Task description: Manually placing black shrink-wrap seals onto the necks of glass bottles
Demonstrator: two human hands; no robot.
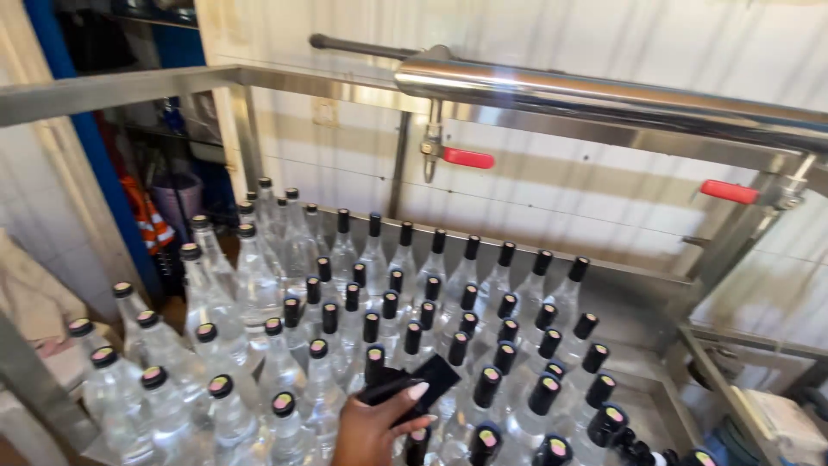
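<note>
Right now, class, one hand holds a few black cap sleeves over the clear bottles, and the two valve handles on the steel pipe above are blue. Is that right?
Not quite. The valve handles on the steel pipe are red, not blue, as the head view shows. The rest holds: one hand holds black cap sleeves over the clear bottles.

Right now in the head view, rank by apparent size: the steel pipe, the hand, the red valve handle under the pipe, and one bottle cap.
1. Steel pipe, the largest.
2. Hand, though its nearness to the camera inflates it.
3. Red valve handle.
4. Bottle cap, the smallest.
</note>
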